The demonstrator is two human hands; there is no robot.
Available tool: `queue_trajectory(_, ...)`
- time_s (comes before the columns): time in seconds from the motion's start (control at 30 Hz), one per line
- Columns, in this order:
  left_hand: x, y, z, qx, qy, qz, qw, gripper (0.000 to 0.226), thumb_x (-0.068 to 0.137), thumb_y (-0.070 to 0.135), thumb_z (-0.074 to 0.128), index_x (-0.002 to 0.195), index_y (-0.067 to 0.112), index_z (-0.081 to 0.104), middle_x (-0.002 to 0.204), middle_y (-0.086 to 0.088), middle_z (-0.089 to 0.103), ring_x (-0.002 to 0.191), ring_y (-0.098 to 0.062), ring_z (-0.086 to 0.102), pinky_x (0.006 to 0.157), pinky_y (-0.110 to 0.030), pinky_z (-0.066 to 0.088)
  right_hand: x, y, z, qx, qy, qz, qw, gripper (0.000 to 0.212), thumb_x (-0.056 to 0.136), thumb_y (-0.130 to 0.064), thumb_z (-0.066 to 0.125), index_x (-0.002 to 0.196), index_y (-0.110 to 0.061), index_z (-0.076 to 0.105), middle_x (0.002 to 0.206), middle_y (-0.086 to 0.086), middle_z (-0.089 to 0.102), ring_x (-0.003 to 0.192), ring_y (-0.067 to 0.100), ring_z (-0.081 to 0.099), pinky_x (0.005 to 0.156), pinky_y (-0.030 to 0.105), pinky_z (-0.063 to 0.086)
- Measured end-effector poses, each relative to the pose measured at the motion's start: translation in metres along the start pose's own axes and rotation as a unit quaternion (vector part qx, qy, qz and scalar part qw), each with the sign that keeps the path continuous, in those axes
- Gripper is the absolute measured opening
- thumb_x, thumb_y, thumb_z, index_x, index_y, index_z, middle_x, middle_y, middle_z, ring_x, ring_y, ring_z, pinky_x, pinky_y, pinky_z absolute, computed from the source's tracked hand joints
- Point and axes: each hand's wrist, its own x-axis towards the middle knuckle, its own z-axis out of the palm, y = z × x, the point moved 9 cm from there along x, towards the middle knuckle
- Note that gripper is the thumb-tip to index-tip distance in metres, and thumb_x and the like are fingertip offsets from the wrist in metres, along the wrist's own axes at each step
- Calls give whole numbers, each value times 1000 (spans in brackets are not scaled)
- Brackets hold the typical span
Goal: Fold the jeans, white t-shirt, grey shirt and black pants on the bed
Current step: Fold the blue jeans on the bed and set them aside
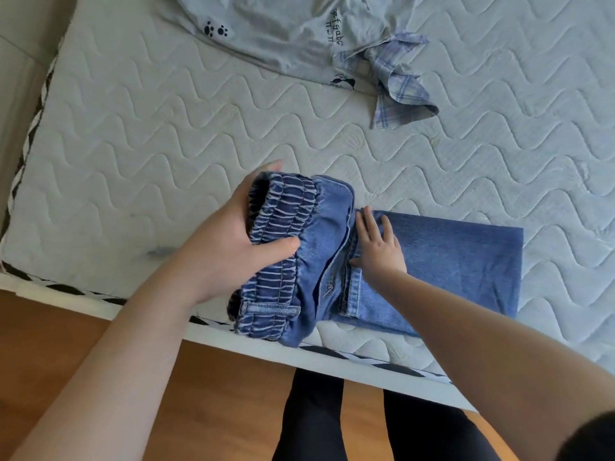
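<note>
Fingers (266, 169) of the left hand (229, 237) curl round the gathered elastic waistband of the jeans (449, 261), thumb on top and fingertips over the far edge, lifting that end off the bed (166, 128). Fingers of the right hand (377, 247) lie straight and spread, pressing flat on the denim just beside the raised waistband; they grip nothing. Folded legs of the jeans lie flat near the bed's front edge, stretching away to the right.

Writing first: the grey shirt (283, 31), spread at the far side of the bed, carries black letters that read roughly "efgabc", with a smaller line under them too small to make out. Two black paw prints sit nearer its left side, and a small dark figure shows near its hem. A small patch on the jeans pocket is unreadable.

Touching the grey shirt on its right lies a crumpled plaid shirt (396, 84). The grey shirt's top is cut off by the picture edge. Below the bed, wooden floor (66, 334) and the person's dark-clad legs (309, 417) show.
</note>
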Motion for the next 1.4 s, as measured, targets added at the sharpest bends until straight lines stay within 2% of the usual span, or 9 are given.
queue_trajectory(0.13,13,32,49,-17,-51,16,998,63,69,32,73,124,51,49,111,27,66,104,6,62,95,-29,47,-3,7,-5,121,17,-88,989,94,94,-35,63,157,-24,-5,164,-2,-13,151,24,-9,123,42,9)
queue_trajectory(0.3,44,53,127,13,-104,26,994,62,67,35,71,121,53,47,102,27,68,94,11,62,83,-17,47,-41,90,-33,384,68,1,921,52,95,-19,52,141,-41,40,131,-20,56,117,5,56,87,30,51)
queue_trajectory(0.47,82,51,242,73,-115,21,990,63,78,29,67,127,52,36,100,25,65,98,-3,62,79,-12,46,-86,162,-34,724,13,92,683,33,97,-23,53,128,-31,61,121,-1,69,113,16,64,91,31,49)
queue_trajectory(0.63,113,33,322,155,-96,-1,983,67,86,34,64,144,37,30,127,-2,61,115,-26,58,95,-38,48,-112,211,-31,786,47,166,594,40,102,-48,40,126,-27,64,119,-3,70,108,12,67,83,29,52)
queue_trajectory(0.77,120,13,353,110,-163,-24,980,74,91,45,61,153,35,21,133,-1,62,121,-19,58,104,-33,45,-121,228,-24,760,59,211,612,49,91,-70,41,127,-41,57,121,-6,68,101,3,67,73,19,54)
queue_trajectory(0.97,138,9,310,177,-85,99,975,41,97,25,57,138,21,51,136,1,58,121,-12,55,106,-29,42,-123,229,-23,592,147,202,766,111,65,-60,80,152,-36,16,150,-7,40,134,7,42,112,33,35)
queue_trajectory(1.17,169,14,309,343,-139,210,905,64,93,44,60,147,16,41,146,-4,48,134,-22,43,111,-33,27,-122,247,-26,574,194,199,771,40,75,-35,82,106,-33,56,95,-18,70,86,-9,64,76,13,50)
queue_trajectory(1.3,174,20,323,401,-154,280,858,64,88,67,41,134,24,51,128,4,57,120,-19,50,102,-34,31,-125,250,-21,671,165,147,707,32,79,-31,78,108,-23,65,100,-4,75,94,13,71,82,29,55)
queue_trajectory(1.4,184,7,336,432,-179,243,850,60,88,67,41,128,24,53,123,4,59,116,-19,52,99,-35,35,-122,255,-20,625,172,172,742,31,79,-41,75,105,-28,65,97,-11,74,90,3,69,77,23,52)
